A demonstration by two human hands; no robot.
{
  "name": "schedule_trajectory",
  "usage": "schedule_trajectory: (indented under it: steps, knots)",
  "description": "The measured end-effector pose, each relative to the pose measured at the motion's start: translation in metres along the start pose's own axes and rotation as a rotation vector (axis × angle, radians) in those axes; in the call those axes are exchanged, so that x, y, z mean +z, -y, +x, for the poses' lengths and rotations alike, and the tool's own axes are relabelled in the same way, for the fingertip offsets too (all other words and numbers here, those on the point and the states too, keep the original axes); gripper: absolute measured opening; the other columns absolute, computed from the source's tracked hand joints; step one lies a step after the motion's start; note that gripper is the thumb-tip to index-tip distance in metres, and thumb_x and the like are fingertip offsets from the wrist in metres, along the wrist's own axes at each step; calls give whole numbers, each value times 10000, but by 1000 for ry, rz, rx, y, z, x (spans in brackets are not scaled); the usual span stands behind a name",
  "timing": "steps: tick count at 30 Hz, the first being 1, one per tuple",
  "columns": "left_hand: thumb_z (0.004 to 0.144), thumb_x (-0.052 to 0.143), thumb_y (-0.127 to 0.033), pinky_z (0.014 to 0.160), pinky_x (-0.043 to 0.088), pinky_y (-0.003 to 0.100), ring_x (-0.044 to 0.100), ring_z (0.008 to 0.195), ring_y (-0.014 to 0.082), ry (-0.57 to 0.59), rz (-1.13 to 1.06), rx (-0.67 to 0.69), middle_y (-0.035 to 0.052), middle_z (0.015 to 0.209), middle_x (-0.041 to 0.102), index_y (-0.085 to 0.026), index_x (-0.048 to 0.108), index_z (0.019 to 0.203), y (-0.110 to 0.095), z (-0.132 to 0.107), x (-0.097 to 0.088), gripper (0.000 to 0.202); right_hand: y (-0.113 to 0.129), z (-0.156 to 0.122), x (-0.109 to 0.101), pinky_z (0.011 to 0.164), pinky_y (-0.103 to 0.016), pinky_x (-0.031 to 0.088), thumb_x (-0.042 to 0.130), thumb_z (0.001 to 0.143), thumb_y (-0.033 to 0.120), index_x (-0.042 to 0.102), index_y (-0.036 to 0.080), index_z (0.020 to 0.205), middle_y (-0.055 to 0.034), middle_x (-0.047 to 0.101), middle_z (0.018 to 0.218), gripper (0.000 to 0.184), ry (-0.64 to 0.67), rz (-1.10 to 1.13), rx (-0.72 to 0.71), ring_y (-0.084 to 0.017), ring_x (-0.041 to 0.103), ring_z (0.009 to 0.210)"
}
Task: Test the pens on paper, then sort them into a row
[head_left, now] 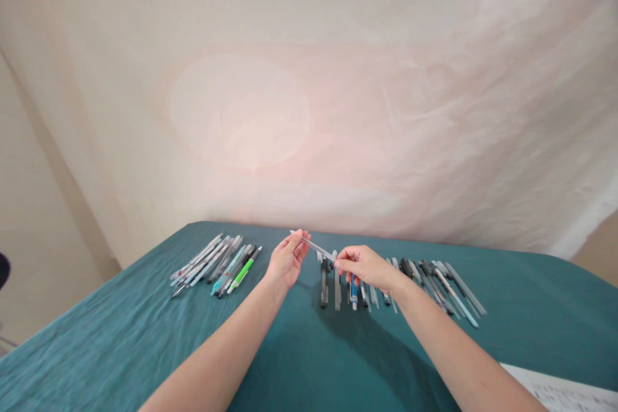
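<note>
A slim, pale translucent pen (317, 247) is held above the table between both hands. My left hand (288, 259) pinches its upper-left end with thumb and fingers. At the lower-right end, my right hand (363, 266) grips the pen between thumb and forefinger, its other fingers curled. Beneath and beside the right hand lie several pens, among them a dark pen (324, 284) and a blue pen (354, 293); the hand and forearm hide part of this group. Left of my left hand, a bright green pen (244, 271) is the closest of another group.
Dark green cloth covers the table (290, 360). At left lies a slanted row of several pens (205, 264); at right, another spread of pens (449, 286). A printed sheet (560, 389) sits at the near right edge. Pale hanging fabric (309, 109) rises behind the table.
</note>
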State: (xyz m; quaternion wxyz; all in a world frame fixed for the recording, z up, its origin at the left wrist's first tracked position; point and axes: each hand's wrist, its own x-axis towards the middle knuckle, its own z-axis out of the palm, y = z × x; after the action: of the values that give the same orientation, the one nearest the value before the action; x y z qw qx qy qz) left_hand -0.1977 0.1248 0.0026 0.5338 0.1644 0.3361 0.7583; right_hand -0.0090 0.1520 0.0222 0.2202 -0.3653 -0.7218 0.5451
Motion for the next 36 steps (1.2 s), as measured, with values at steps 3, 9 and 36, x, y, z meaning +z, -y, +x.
schedule_trajectory:
  steps: [3, 9, 36]
  knots:
    - [696, 645, -107, 640, 525, 183, 644, 722, 122, -4, 15, 0, 56, 781, 671, -116, 594, 769, 1, 0, -1, 90, 0, 0, 0, 383, -155, 377, 549, 725, 285, 595, 157, 778, 6, 589, 600, 147, -7, -42, 11, -74, 516, 466]
    - [699, 649, -131, 638, 522, 185, 648, 712, 126, -30, 8, 27, 69, 779, 673, -117, 596, 775, -8, 5, -4, 94, 5, -5, -5, 394, -158, 368, 537, 701, 252, 593, 159, 700, 2, 603, 563, 109, 16, -197, 48, -84, 525, 461]
    - [511, 753, -206, 497, 458, 209, 567, 466, 117, 104, 857, 46, -2, 549, 627, -119, 660, 770, 25, 14, -35, 290, 10, -17, -44, 444, -192, 312, 450, 684, 210, 639, 152, 631, -37, 641, 570, 205, -126, -726, -5, -112, 531, 485]
